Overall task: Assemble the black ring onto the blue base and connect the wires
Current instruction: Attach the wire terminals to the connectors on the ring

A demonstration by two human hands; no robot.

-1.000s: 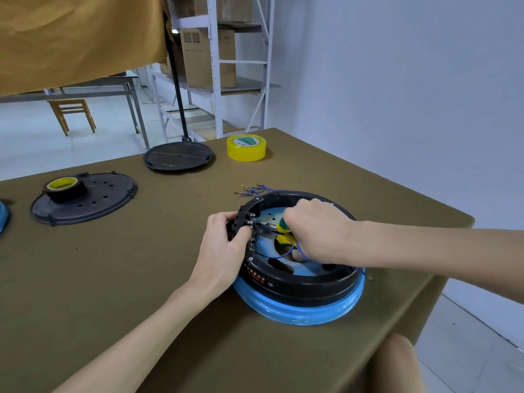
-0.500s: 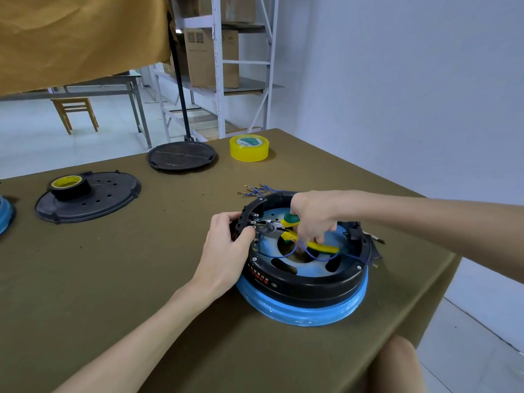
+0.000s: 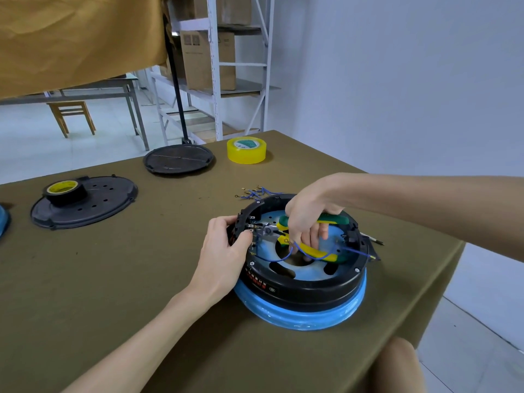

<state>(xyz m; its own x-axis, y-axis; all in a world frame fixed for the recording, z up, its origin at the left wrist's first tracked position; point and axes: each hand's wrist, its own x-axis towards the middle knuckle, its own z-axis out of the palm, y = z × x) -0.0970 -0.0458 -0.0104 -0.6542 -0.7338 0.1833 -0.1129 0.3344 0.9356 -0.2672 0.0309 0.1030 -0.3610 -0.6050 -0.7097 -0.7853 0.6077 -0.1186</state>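
The black ring sits on the blue base near the table's right edge. My left hand grips the ring's left rim at a row of metal terminals. My right hand reaches inside the ring and holds green-and-yellow pliers, whose jaws point left at those terminals. A blue wire loops across the inside of the ring to its right rim. Several loose blue wires with ring terminals lie on the table just behind the ring.
A yellow tape roll stands at the back. A black round lid lies left of it, and a perforated black plate with a black tape roll farther left. The table edge drops off right of the base.
My right hand has lifted and turned, so the pliers' handles now show fully inside the ring. The left hand stays on the rim.
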